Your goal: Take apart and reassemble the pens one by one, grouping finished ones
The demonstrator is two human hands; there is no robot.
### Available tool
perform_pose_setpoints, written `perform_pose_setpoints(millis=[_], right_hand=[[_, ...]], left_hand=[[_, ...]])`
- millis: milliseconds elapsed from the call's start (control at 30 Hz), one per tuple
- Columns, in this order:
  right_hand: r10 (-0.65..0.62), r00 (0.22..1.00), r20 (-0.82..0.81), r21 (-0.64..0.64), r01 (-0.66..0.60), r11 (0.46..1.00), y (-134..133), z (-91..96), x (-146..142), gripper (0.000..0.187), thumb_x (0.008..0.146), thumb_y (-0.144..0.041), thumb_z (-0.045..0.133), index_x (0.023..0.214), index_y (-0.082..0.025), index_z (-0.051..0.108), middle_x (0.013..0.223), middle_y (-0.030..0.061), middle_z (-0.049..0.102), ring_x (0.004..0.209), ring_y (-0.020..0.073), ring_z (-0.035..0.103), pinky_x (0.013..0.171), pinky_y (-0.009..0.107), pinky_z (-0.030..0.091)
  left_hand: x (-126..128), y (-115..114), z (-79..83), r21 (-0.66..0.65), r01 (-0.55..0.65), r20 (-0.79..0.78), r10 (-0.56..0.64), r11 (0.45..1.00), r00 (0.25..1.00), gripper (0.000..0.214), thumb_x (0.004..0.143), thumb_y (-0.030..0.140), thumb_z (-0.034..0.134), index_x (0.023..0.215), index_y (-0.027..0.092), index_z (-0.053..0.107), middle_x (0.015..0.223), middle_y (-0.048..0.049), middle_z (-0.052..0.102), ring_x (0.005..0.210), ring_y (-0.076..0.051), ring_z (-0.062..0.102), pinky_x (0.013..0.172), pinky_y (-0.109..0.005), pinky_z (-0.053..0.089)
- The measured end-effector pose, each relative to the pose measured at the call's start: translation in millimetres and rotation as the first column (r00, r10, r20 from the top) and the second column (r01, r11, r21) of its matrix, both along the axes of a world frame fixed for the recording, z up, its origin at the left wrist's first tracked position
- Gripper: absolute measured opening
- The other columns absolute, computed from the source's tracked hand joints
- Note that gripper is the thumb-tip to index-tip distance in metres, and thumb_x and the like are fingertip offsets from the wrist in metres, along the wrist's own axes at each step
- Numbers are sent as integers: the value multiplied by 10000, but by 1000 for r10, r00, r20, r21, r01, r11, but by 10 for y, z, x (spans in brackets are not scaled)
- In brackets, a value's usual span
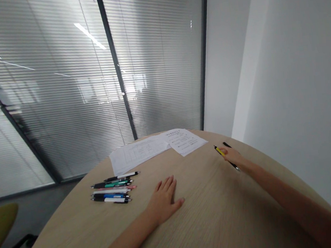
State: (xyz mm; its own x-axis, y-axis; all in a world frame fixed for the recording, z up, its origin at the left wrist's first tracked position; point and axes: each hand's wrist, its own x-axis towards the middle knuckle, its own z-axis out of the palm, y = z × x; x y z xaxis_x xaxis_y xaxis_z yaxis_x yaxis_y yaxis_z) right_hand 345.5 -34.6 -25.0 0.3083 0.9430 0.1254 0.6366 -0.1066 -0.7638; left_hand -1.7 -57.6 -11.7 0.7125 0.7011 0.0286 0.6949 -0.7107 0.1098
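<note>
My right hand [232, 156] pinches a yellow and black pen [219, 151] over the right side of the table. The pen slants down to the right, its middle partly covered by my fingers. Just beyond that hand lies a black pen-like item [227, 144]. My left hand [164, 201] rests flat on the wood with fingers spread, holding nothing. To its left, a group of several pens [113, 189] lies side by side, in white, black, green, pink and blue.
The round wooden table [210, 221] carries printed sheets [140, 151] at its far edge, with another sheet [184, 141] overlapping them. Behind stands a glass partition with blinds [160, 70]. A white wall [295, 68] runs along the right, and a green chair [1, 225] is at left.
</note>
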Motion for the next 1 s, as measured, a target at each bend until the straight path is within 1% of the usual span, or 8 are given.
perform_pose_setpoints(millis=[67, 167, 300, 500, 700, 833, 900, 1000], right_hand=[[-116, 984, 135, 10, 116, 993, 19, -15, 85, 383, 648, -52, 426, 977, -201, 556, 848, 61, 629, 886, 231, 542, 731, 314, 400], [-210, 940, 270, 28, 211, 977, 14, -63, 167, 374, 689, -57, 410, 1010, -171, 564, 1002, 105, 602, 1022, 257, 486, 823, 331, 362], [-255, 877, 408, 10, 275, 961, -49, -139, 219, 280, 746, -128, 408, 940, -164, 608, 998, 116, 609, 980, 266, 525, 801, 336, 378], [-241, 820, 519, -35, 302, 953, -104, -155, 224, 249, 758, -202, 445, 942, -162, 608, 998, 118, 615, 929, 261, 559, 740, 327, 408], [-204, 796, 570, -91, 308, 947, -125, -55, 212, 284, 757, -263, 455, 969, -142, 599, 1020, 137, 603, 948, 263, 551, 738, 328, 413], [-159, 795, 585, -157, 303, 940, -245, 19, 233, 228, 734, -279, 463, 831, -161, 632, 918, 129, 632, 859, 272, 581, 645, 330, 425], [-142, 798, 585, -191, 306, 933, -339, 26, 253, 215, 724, -321, 476, 749, -172, 630, 838, 123, 643, 800, 273, 594, 593, 327, 422], [-136, 797, 589, -218, 319, 922, -485, 4, 274, 210, 725, -359, 472, 669, -202, 601, 768, 101, 646, 748, 259, 597, 568, 323, 414]], left_hand=[[1, 0, 2, -1, -3, -1, 3, 1000, 1000, 668, 789, 546, 310, 1299, 115, 294, 1381, -132, 238, 1268, -226, 203, 1025, -417, 169], [-1, 2, -5, -1, 2, -3, -2, 1000, 1000, 676, 791, 546, 308, 1302, 103, 288, 1383, -133, 234, 1269, -226, 200, 1027, -412, 169], [-10, 12, -25, 5, 8, 12, -8, 1000, 1000, 688, 790, 562, 299, 1302, 103, 289, 1382, -135, 238, 1268, -232, 201, 1028, -415, 167], [-9, 10, -17, 1, 6, 11, -6, 1000, 1000, 682, 788, 552, 312, 1302, 105, 288, 1379, -133, 245, 1268, -231, 202, 1027, -418, 169], [9, -6, 1, -3, 0, 18, 0, 1000, 1000, 677, 789, 537, 320, 1294, 87, 305, 1378, -140, 244, 1266, -234, 208, 1027, -416, 168], [14, -17, 7, -4, 2, 21, -2, 1000, 1000, 674, 787, 536, 324, 1294, 93, 308, 1380, -137, 240, 1267, -233, 205, 1027, -417, 165], [16, -20, 8, -4, 0, 19, 0, 1000, 1000, 678, 786, 536, 325, 1293, 87, 308, 1378, -140, 243, 1266, -235, 208, 1027, -416, 165], [18, -23, 6, -1, 1, 21, -1, 1000, 1000, 679, 786, 534, 326, 1291, 80, 311, 1376, -144, 249, 1264, -238, 214, 1027, -416, 165]])
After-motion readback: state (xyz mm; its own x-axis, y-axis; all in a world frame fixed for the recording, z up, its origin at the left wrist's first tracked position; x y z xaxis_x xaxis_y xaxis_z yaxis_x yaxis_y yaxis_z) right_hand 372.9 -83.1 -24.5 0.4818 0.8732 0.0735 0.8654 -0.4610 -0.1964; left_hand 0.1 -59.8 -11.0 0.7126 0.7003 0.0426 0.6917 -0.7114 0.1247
